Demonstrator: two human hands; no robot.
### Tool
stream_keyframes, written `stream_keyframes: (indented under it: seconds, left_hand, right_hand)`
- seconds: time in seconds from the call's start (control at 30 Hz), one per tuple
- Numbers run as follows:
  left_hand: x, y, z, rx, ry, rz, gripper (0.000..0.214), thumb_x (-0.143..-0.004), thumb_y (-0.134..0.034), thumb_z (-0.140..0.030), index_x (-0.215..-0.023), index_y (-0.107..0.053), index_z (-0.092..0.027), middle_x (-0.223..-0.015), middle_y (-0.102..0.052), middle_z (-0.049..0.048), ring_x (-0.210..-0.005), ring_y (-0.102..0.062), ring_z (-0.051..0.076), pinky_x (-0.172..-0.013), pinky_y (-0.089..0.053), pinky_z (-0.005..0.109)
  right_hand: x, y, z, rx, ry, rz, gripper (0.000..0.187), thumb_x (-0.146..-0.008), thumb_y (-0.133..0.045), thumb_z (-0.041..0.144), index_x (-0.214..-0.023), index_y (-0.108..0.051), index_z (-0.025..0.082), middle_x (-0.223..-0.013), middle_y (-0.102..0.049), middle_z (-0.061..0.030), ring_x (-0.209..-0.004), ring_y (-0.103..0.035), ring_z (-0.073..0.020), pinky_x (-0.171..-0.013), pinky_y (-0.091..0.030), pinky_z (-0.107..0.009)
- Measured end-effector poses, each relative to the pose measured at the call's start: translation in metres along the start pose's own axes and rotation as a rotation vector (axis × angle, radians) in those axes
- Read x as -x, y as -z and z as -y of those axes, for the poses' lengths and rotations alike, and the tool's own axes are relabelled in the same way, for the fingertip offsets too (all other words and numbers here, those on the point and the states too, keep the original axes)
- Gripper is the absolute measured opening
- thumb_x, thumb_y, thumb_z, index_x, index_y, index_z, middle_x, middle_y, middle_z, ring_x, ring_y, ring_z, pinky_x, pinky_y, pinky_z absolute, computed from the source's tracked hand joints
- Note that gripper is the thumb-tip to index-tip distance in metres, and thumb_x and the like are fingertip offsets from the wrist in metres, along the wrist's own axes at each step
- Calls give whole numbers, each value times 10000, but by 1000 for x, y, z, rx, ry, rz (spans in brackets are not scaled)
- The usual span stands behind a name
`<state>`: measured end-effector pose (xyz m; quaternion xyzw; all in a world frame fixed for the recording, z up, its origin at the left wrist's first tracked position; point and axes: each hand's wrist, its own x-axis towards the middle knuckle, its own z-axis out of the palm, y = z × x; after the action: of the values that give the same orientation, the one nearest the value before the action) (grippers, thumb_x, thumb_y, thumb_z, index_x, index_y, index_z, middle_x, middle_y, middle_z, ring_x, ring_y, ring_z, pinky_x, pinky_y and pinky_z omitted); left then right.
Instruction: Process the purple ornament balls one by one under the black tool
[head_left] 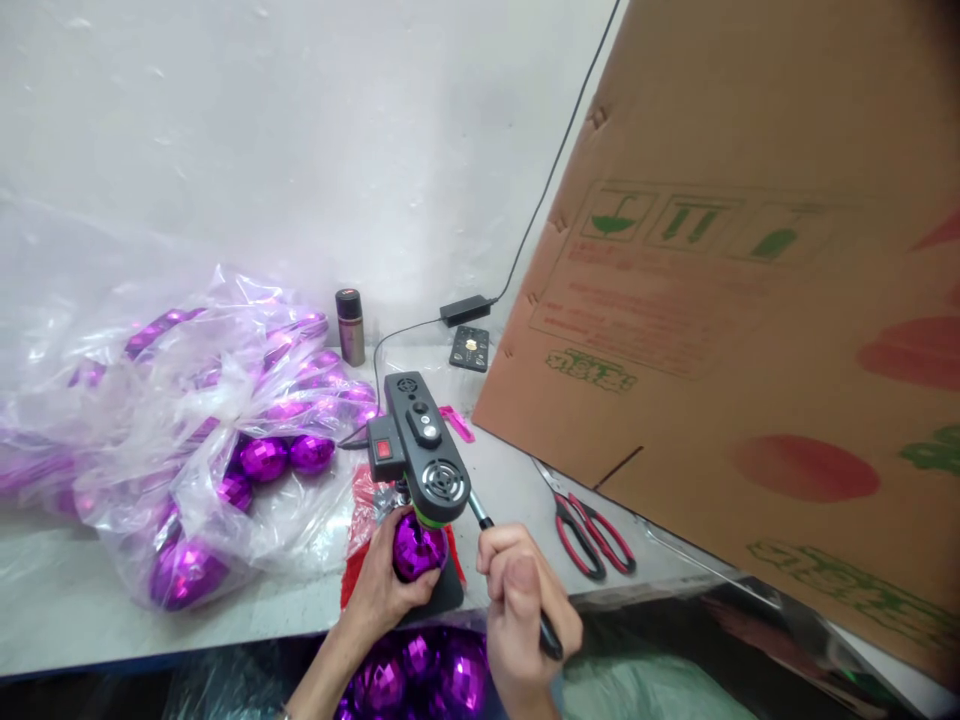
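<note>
My left hand (390,585) is wrapped round a shiny purple faceted ball ornament (418,548), holding it under the head of a small black machine (425,440). This machine has round vents and a red switch (384,448) on its side. My right hand (525,610) is closed round the black-handled lever (551,638) that sticks out from the machine's right side. The machine's head hides the top of the ball. Red material (352,575) and clear plastic lie round the black base (448,590).
Left stands a clear plastic bag (217,390) of purple balls; more purple balls (382,680) sit below the table edge. Red-handled scissors (592,535) lie at right, beneath a large leaning cardboard box (675,330). Behind are a spray can (350,328), a power adapter (465,310) and a black card (469,350).
</note>
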<state>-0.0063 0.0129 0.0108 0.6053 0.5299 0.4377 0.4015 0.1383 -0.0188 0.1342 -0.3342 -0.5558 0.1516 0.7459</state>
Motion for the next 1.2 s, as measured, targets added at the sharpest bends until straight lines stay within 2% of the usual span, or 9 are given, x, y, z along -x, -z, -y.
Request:
stream_keyframes:
  seconds: [0.2, 0.43, 0.67, 0.87, 1.0, 1.2]
  left_hand:
    - [1, -3, 0, 9, 11, -10, 763, -677, -822, -401, -1382, -613, -197, -1270, -749, 133, -1170, -721, 376, -1097, -551, 563]
    - [1, -4, -3, -5, 43, 0, 780, -673, -781, -418, -1387, -599, -163, -1300, -729, 174, -1209, -698, 399, -1116, -527, 594]
    - [0, -5, -1, -9, 18, -4, 795, -665, -795, -429, -1393, -610, -167, -1347, -727, 174, -1277, -683, 413, -1161, -510, 589]
    - [-1, -6, 2, -10, 3, 6, 815, -680, -803, -453, -1409, -597, -153, -1376, -717, 197, -1299, -670, 428, -1174, -494, 623]
    - [-2, -8, 5, -20, -7, 5, 786, -677, -807, -402, -1402, -597, -181, -1390, -721, 179, -1313, -669, 414, -1179, -496, 607]
    - [-2, -10, 6, -35, -8, -4, 769, -674, -822, -366, -1391, -608, -189, -1375, -732, 169, -1292, -688, 405, -1160, -520, 587]
  right_hand:
    - [5, -3, -11, 13, 52, -42, 395, -1108, -471, 189, -715, -491, 224, -644, -541, 33, -607, -559, -127, -568, -380, -283]
    - [2, -8, -11, 7, 72, -90, 445, -1126, -437, 202, -682, -459, 218, -630, -506, 43, -587, -519, -106, -558, -348, -277]
    - [0, -11, -8, 9, 81, -93, 474, -1143, -431, 232, -670, -424, 218, -604, -439, 59, -586, -498, -98, -559, -341, -269]
    - [3, -11, -12, 4, 70, -113, 476, -1137, -445, 240, -662, -429, 217, -614, -462, 54, -589, -498, -104, -566, -335, -279]
    - [2, -12, -12, 8, 74, -125, 503, -1140, -457, 284, -643, -414, 221, -600, -422, 58, -564, -478, -106, -543, -324, -277]
    - [-3, -15, -8, 9, 63, -143, 517, -1137, -480, 304, -629, -438, 220, -614, -450, 50, -548, -472, -103, -505, -325, -259]
